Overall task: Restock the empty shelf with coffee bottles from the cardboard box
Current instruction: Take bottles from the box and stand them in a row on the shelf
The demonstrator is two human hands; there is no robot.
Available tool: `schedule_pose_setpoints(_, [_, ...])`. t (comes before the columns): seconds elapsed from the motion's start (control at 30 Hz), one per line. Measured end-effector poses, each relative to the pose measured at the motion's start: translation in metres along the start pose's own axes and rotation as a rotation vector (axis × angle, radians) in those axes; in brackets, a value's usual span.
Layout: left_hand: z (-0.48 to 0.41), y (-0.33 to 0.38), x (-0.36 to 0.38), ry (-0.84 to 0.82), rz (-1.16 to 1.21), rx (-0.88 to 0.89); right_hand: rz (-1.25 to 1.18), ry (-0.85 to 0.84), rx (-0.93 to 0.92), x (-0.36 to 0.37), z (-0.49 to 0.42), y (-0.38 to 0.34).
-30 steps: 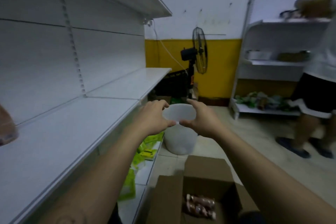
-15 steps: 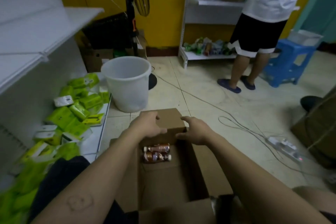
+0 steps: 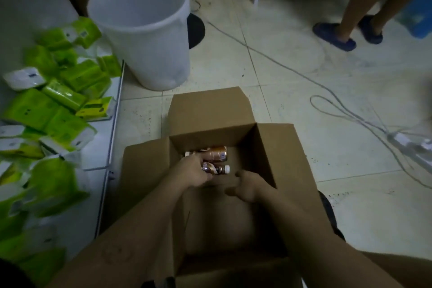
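Note:
An open cardboard box [image 3: 210, 110] stands on the tiled floor right below me. Two brown coffee bottles lie on their sides at its far end. The farther bottle [image 3: 216, 153] lies untouched. My left hand [image 3: 195, 172] reaches into the box and curls around the body of the nearer bottle [image 3: 218, 169], whose white cap points right. My right hand [image 3: 245, 186] is also inside the box, just right of that cap, fingers apart and holding nothing. The rest of the box floor is bare. The shelf above is out of view.
A white plastic bucket [image 3: 145, 35] stands on the floor beyond the box. Green packets [image 3: 58, 100] lie piled on a low shelf at left. Cables and a power strip [image 3: 402, 141] run across the floor at right. Another person's legs [image 3: 353, 14] stand at back right.
My view has dropped from the shelf to the box. Both hands moved from the box's far flap down inside it, and my left hand closed on the nearer bottle.

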State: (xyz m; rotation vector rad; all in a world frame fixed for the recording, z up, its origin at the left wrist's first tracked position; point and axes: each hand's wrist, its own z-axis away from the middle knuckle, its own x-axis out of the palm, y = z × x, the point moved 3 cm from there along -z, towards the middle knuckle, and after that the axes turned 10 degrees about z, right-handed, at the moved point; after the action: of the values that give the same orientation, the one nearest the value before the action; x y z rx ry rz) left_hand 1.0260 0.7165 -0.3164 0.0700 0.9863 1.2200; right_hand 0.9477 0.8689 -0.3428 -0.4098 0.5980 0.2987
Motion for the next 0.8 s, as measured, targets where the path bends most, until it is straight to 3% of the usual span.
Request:
schedule_pose_setpoints(0.13, [-0.058, -0.022, 0.020, 0.002, -0.081, -0.012, -0.128, -0.087, 0.022, 0.028, -0.056, 0.000])
schedule_pose_setpoints(0.27, [-0.108, -0.047, 0.049, -0.028, -0.328, 0.015, -0.171, -0.112, 0.014, 0.042, -0.101, 0.000])
schedule_pose_setpoints(0.43, [-0.144, -0.070, 0.075, -0.041, -0.587, 0.020, -0.155, 0.245, 0.052, 0.018, -0.145, -0.005])
schedule_pose_setpoints(0.53, [-0.151, -0.077, 0.080, 0.029, -0.628, 0.034, 0.122, 0.370, -0.122, 0.008, -0.162, -0.023])
schedule_pose_setpoints(0.6, [-0.148, -0.085, 0.085, -0.013, -0.555, -0.045, 0.394, 0.388, -0.195, 0.010, -0.176, -0.036])
schedule_pose_setpoints(0.7, [-0.137, -0.094, 0.091, -0.122, -0.395, -0.200, 0.701, 0.392, -0.160, 0.016, -0.193, -0.050])
schedule_pose_setpoints(0.8, [-0.125, -0.102, 0.098, -0.209, -0.194, -0.324, 0.823, 0.388, -0.117, 0.022, -0.199, -0.059])
